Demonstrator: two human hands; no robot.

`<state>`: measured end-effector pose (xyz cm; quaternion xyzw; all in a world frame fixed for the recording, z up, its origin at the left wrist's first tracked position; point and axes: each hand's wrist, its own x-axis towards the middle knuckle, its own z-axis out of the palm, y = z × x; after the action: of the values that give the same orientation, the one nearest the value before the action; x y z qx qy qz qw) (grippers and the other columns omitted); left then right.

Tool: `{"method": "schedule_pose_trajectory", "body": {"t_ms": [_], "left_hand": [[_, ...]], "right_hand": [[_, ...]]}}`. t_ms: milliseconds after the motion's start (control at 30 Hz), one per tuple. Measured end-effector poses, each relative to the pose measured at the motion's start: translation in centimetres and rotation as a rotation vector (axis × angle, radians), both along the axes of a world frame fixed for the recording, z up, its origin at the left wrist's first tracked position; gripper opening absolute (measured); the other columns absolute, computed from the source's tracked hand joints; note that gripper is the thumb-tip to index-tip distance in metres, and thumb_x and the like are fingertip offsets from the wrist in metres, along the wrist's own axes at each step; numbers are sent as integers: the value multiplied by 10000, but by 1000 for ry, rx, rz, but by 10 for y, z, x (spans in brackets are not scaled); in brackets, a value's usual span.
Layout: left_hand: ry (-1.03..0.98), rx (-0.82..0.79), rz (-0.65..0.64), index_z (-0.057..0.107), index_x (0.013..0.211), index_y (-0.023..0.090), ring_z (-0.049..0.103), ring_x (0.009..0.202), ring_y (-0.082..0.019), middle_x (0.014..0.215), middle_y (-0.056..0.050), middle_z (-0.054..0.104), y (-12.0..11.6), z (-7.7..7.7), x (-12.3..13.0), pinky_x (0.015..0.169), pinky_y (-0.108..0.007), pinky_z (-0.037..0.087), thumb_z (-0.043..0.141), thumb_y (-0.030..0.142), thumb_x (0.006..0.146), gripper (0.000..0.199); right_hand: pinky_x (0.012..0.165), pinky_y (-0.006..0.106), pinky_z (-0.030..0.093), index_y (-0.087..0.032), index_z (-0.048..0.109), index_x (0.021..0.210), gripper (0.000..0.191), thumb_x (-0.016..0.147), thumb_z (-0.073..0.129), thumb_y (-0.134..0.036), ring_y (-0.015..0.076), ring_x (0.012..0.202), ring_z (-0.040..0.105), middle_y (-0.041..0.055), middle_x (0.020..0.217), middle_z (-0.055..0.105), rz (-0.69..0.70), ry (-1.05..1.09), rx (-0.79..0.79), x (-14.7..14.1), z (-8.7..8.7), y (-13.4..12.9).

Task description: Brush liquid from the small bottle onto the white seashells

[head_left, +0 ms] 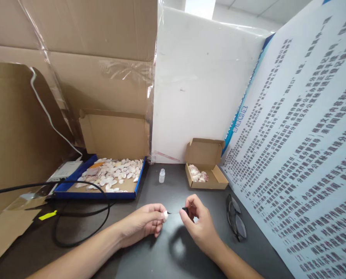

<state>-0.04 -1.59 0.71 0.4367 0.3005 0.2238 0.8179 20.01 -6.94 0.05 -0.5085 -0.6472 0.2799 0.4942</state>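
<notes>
A white shell is pinched by the left fingers and a black-capped brush by the right fingers; by too strong pressing, the shell could be dislodged.

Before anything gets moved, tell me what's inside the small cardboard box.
The small cardboard box holds a pile of pale and pinkish shells at its left; bare cardboard shows to their right. Anything beneath them or close behind the front wall is hidden.

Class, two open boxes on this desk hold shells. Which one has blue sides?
The larger box, on the left: its low outer walls are blue, while the small box on the right has plain brown walls.
</notes>
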Motion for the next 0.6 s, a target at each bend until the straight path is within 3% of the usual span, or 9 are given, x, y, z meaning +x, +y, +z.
{"method": "schedule_pose_trajectory", "body": {"t_ms": [600], "left_hand": [[6,10,-8,544,839,147,473,539,-65,676,26,529,0,-1,0,543,-213,399,778,292,698,309]], "right_hand": [[536,226,366,-215,451,854,137,905,517,-324,113,566,432,-61,648,414,48,-8,15,1,-1,-1]]}}
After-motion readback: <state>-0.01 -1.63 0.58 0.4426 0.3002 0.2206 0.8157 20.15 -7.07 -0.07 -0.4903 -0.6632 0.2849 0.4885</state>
